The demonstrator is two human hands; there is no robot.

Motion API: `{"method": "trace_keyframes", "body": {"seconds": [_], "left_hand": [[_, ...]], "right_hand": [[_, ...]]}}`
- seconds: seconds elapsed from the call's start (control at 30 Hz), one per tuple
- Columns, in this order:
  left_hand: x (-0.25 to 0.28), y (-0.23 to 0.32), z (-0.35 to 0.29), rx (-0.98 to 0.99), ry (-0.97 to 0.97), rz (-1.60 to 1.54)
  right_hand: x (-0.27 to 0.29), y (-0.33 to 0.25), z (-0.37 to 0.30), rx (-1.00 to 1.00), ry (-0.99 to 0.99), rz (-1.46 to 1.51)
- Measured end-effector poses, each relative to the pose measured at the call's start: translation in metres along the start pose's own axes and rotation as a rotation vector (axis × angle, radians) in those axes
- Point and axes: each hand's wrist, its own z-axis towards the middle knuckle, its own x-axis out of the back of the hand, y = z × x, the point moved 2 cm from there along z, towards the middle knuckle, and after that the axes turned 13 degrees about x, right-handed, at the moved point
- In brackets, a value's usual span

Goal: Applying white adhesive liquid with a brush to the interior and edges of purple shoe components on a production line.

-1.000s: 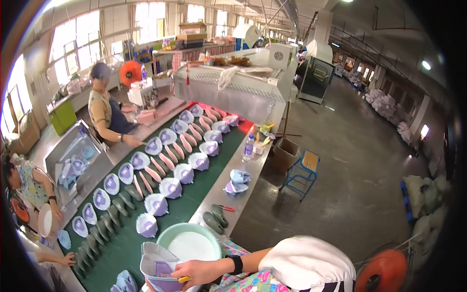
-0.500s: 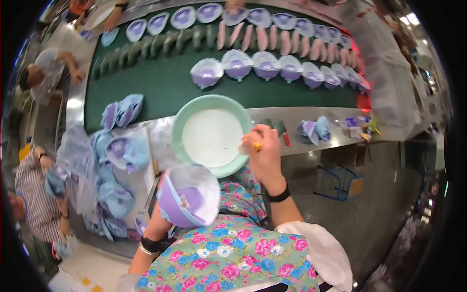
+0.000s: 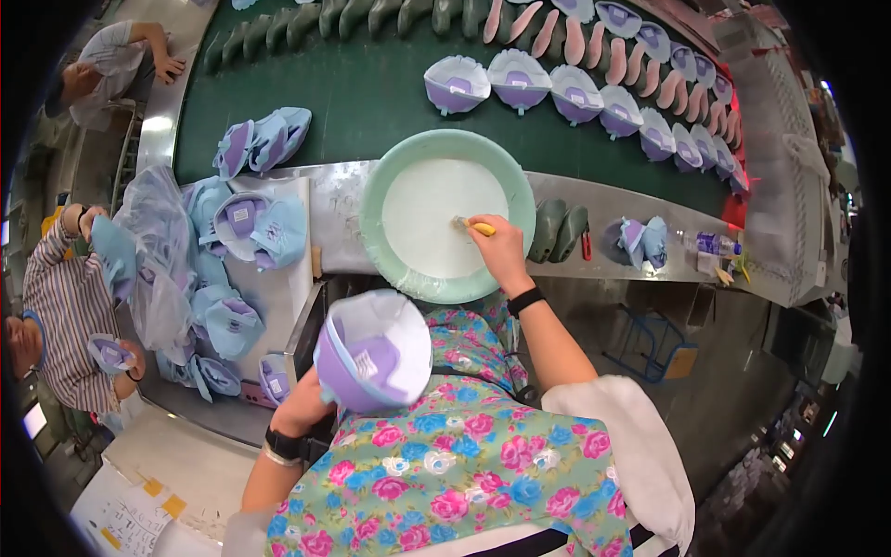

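My left hand (image 3: 304, 405) grips a purple and light-blue shoe upper (image 3: 388, 357) from its left side. The upper's white inside faces up, and a small white label shows on the purple part. My right hand (image 3: 501, 252) is closed around a brush (image 3: 477, 226) with a yellow handle. The brush's bristle end is over the white liquid (image 3: 441, 200) in a round pale-green basin (image 3: 380, 172); whether it touches the liquid I cannot tell. The basin stands at the table's near edge, just beyond the shoe upper.
Rows of shoe uppers (image 3: 575, 93), dark shoe lasts (image 3: 357, 19) and pink soles (image 3: 617, 61) lie on the green belt (image 3: 343, 148). Dark lasts (image 3: 559, 227) and a bottle (image 3: 716, 243) stand right of the basin. More uppers (image 3: 227, 320) pile up left, beside a person in stripes (image 3: 70, 348).
My right hand has moved with the brush from the basin's right rim to over the white liquid. The shoe upper stays in my left hand, slightly turned. The whole view has shifted.
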Motion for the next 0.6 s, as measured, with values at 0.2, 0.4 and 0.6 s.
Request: {"method": "trace_keyframes", "body": {"seconds": [0.2,0.4,0.6], "left_hand": [[0.009,0.018,0.088,0.002,-0.062,-0.719],[0.021,0.044,0.136,0.027,-0.242,-0.625],[-0.008,0.083,0.154,0.055,-0.386,-0.416]], "right_hand": [[-0.001,0.001,-0.001,-0.103,0.015,-0.145],[0.053,-0.093,0.017,-0.204,0.133,0.268],[0.081,-0.131,0.026,-0.113,0.131,0.518]]}}
